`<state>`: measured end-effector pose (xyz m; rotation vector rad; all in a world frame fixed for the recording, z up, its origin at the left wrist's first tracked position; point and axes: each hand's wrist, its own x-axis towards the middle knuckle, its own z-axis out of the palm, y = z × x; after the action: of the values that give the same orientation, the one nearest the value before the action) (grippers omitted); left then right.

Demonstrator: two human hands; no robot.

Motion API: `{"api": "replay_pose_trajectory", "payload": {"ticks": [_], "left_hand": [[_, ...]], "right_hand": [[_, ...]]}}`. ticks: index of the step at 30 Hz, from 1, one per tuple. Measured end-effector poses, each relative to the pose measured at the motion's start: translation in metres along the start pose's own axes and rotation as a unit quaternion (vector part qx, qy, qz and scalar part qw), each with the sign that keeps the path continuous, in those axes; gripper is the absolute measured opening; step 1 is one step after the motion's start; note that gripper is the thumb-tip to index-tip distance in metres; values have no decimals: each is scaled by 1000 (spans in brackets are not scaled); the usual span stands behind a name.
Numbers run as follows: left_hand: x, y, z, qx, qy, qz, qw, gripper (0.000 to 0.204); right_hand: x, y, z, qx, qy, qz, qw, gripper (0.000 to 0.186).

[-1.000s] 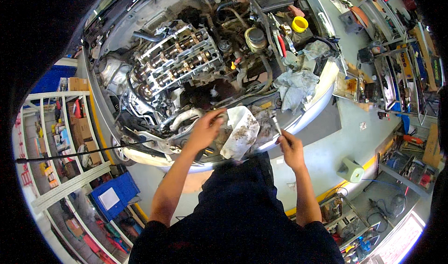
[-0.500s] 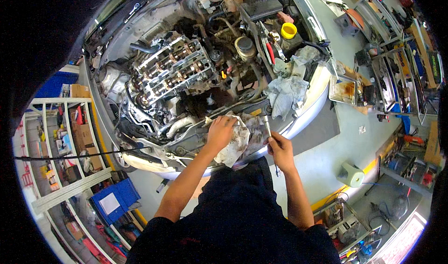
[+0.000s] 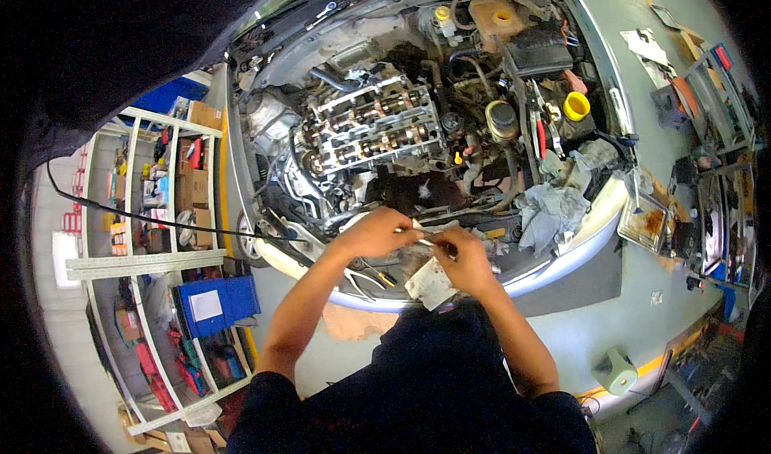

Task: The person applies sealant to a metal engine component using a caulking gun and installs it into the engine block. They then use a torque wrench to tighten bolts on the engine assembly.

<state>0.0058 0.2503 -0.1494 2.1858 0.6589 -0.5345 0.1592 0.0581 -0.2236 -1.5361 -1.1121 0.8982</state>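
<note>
My left hand (image 3: 379,232) and my right hand (image 3: 464,259) meet over the front edge of the engine bay. Between their fingertips runs a slim metal tool, which looks like the socket wrench (image 3: 426,237); the fingers hide most of it. Both hands are closed on it. Just below them a stained white rag (image 3: 434,285) lies over the car's front edge. Beyond my hands is the uncovered engine top (image 3: 373,129), its camshafts showing. A pair of pliers (image 3: 369,277) with dark, yellow-tipped handles rests left of the rag.
Crumpled blue-grey cloths (image 3: 554,213) lie at the right front of the bay. Behind them are red-handled pliers (image 3: 538,129) and a yellow cup (image 3: 576,106). A black cable (image 3: 161,219) crosses from the left. Shelving (image 3: 144,265) stands left; a pale green stool (image 3: 617,371) stands right.
My left hand has come off the rag to the tool. My right hand has brought the socket wrench up and inward to meet it. The whole view has swung left.
</note>
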Motion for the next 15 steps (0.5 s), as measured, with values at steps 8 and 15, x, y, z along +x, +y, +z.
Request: {"api": "replay_pose_trajectory", "payload": {"ticks": [8, 15], "left_hand": [[-76, -49, -124, 196, 355, -82, 910, 31], [-15, -124, -216, 297, 376, -186, 858, 37]], "right_hand": [[38, 145, -134, -179, 442, 55, 877, 13], [39, 209, -126, -382, 423, 150, 808, 21]]}}
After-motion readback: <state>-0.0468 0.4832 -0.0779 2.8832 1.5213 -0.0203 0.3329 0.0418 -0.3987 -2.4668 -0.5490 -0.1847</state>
